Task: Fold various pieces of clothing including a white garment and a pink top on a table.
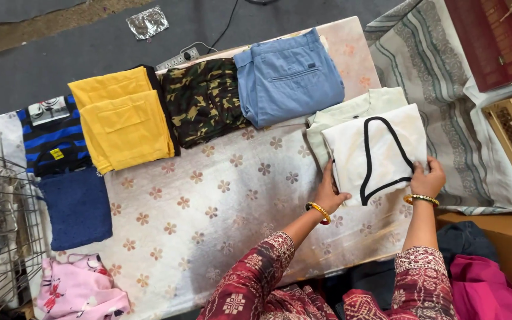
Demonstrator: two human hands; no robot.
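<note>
Right now my left hand [329, 194] lies flat at the near left corner of a folded white top with black trim [377, 153], fingers [327, 178] spread along its edge. My right hand [428, 178] pinches the near right corner, fingers closed on the cloth. The top sits on a pale folded shirt [351, 112] at the right end of the flowered desk [208, 201]. Farther along lie blue shorts [288, 77], a camouflage pair [204, 101] and yellow shorts [124, 121].
</note>
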